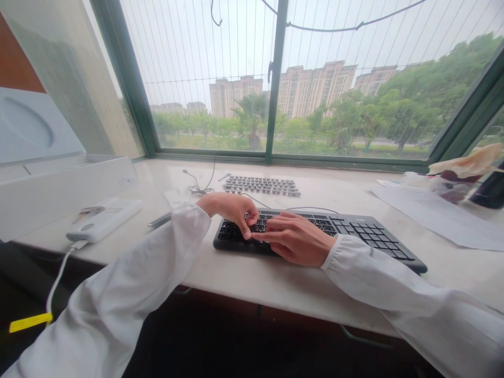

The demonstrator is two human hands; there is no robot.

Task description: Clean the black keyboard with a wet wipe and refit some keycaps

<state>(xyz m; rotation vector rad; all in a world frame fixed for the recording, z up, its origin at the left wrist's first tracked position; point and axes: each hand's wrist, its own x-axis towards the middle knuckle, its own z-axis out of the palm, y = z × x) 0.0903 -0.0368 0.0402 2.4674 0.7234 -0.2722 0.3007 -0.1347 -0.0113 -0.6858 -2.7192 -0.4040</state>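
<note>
A black keyboard (pixel 378 236) lies at a slant on the white table. Its left and middle part shows light-edged squares, while flat dark keys cover the right part. Over the left part, my left hand (pixel 232 209) is closed, fingers curled and thumb pointing down at the keyboard; anything between the fingers is hidden. From the right comes my right hand (pixel 297 239), resting low over the keyboard, with its index finger stretched out to the tip of my left thumb and the other fingers bent. Behind the keyboard, small loose keycaps (pixel 262 185) stand in rows.
A coiled cable (pixel 200 189) lies left of the keycaps. At the left are a dark pen-like object (pixel 159 221), a white power bank (pixel 100 223) with a cable, and an open white box (pixel 66 184). Paper sheets (pixel 441 215) lie at the right, below the window.
</note>
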